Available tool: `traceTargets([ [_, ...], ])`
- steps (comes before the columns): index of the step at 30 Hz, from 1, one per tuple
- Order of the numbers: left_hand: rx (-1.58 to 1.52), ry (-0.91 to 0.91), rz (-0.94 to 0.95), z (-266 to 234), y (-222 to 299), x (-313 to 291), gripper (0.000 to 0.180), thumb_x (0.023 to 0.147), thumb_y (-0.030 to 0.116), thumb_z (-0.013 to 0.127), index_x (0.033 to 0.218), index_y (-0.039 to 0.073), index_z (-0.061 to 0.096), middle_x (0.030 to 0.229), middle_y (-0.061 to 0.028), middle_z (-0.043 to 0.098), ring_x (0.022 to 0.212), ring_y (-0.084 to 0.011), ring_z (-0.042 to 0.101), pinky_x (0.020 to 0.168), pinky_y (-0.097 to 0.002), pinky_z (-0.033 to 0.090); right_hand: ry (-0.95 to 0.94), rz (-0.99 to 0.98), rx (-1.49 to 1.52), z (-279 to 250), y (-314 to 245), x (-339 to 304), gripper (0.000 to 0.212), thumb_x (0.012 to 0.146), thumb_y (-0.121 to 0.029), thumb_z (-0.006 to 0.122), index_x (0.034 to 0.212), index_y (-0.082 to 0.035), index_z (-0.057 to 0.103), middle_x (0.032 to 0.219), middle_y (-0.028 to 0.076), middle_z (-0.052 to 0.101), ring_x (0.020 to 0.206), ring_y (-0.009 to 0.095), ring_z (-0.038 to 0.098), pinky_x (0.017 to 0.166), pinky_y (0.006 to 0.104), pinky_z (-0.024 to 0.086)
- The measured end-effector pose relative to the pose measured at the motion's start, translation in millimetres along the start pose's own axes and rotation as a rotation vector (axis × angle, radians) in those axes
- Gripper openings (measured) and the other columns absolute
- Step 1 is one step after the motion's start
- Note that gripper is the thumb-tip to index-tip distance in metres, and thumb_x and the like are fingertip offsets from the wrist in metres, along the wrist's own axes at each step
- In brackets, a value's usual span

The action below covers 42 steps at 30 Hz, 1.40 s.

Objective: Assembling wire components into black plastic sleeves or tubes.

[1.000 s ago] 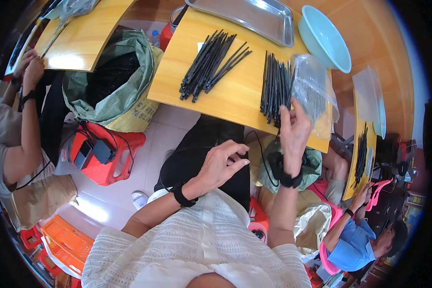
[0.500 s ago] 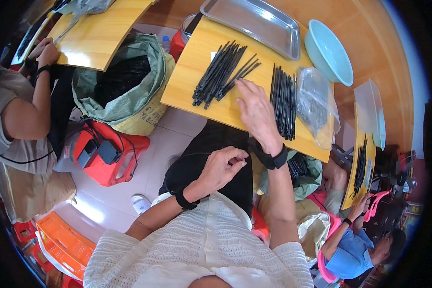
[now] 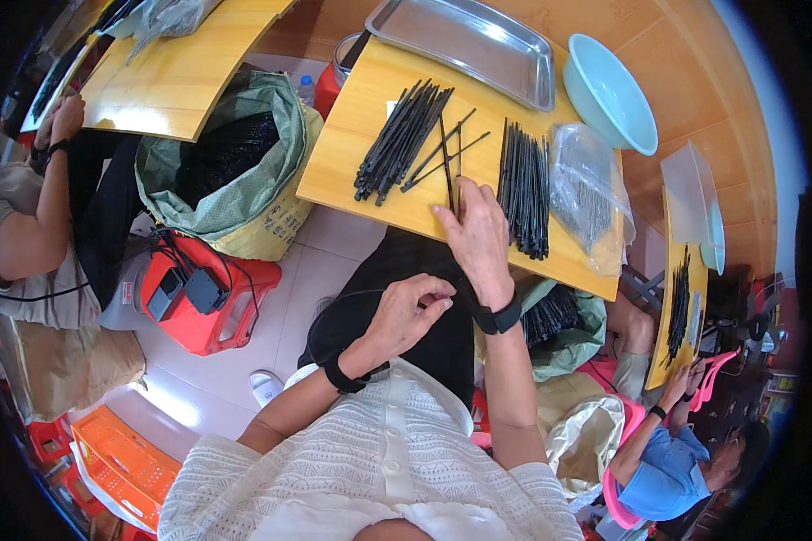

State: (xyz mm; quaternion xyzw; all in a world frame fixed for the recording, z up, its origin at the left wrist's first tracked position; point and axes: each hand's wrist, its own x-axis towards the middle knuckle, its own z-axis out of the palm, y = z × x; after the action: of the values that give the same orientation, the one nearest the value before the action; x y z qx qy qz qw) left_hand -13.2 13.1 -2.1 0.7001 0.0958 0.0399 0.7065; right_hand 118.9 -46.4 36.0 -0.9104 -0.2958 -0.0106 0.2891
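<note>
A pile of black cable ties (image 3: 400, 144) lies on the yellow table, with a few loose ones (image 3: 437, 167) crossing each other at its right. My right hand (image 3: 478, 236) is at the table's near edge, its fingers closed around the ends of a couple of these loose ties, which point away from me. Over my lap is my left hand (image 3: 404, 317), fingers curled toward the thumb; whatever they may hold is lost against the dark trousers. A second, neater row of black cable ties (image 3: 523, 189) lies just right of my right hand.
Beside the neat row is a clear plastic bag (image 3: 591, 194) of ties. A metal tray (image 3: 469, 45) and a light blue basin (image 3: 611, 95) stand at the back. Left of the table are a green woven sack (image 3: 284, 117) and a red stool (image 3: 212, 316). Other people sit either side.
My right hand has drawn back toward me and pulled a couple of ties away from the pile, so the loose ones now cross. The left hand has barely moved.
</note>
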Motion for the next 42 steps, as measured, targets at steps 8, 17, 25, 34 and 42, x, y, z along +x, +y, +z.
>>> traceTargets([
  [8,-0.014,0.014,-0.055,-0.2,0.1,-1.1,0.012,0.077,0.000,0.059,0.089,-0.003,0.061,0.080,-0.0097,0.062,0.068,-0.0146,0.060,0.061,-0.0249,0.047,0.081,0.071,-0.095,6.7,8.3,-2.2,0.018,0.069,-0.003,0.055,0.086,0.003,0.054,0.076,0.021,0.056,0.068,0.040,0.057,0.063,0.0462,0.046],
  [17,-0.151,0.008,-0.167,-7.5,-2.9,10.6,0.019,0.085,0.005,0.053,0.101,-0.002,0.058,0.087,-0.0049,0.062,0.077,-0.0096,0.059,0.067,-0.0219,0.049,0.257,0.271,0.235,-5.8,15.3,-30.3,0.014,0.066,-0.002,0.056,0.079,0.004,0.057,0.063,0.015,0.055,0.055,0.028,0.056,0.053,0.0354,0.045],
  [25,-0.656,-0.063,-0.241,6.0,16.1,28.1,0.033,0.093,0.026,0.044,0.115,0.001,0.051,0.099,-0.0037,0.057,0.091,-0.0095,0.055,0.075,-0.0242,0.047,0.284,0.149,0.346,-2.9,-13.0,-74.1,0.010,0.074,0.001,0.060,0.083,0.001,0.057,0.071,0.013,0.053,0.058,0.024,0.055,0.053,0.0306,0.044],
  [34,-0.672,0.105,-0.209,1.7,25.5,23.2,0.015,0.088,0.008,0.050,0.102,0.001,0.051,0.094,-0.0063,0.055,0.090,-0.0167,0.059,0.077,-0.0268,0.049,0.234,0.453,1.095,-17.0,4.6,-76.9,0.012,0.075,0.007,0.057,0.085,0.002,0.054,0.071,0.004,0.056,0.062,0.008,0.055,0.052,0.0204,0.046],
  [42,-0.660,0.206,-0.169,-5.7,28.7,26.6,0.025,0.090,0.012,0.050,0.112,0.002,0.049,0.087,-0.0030,0.053,0.079,-0.0148,0.060,0.069,-0.0284,0.054,0.583,0.434,0.229,-99.5,144.0,-52.7,0.008,0.077,-0.003,0.056,0.083,0.001,0.060,0.067,0.010,0.060,0.062,0.016,0.058,0.061,0.0275,0.046],
])
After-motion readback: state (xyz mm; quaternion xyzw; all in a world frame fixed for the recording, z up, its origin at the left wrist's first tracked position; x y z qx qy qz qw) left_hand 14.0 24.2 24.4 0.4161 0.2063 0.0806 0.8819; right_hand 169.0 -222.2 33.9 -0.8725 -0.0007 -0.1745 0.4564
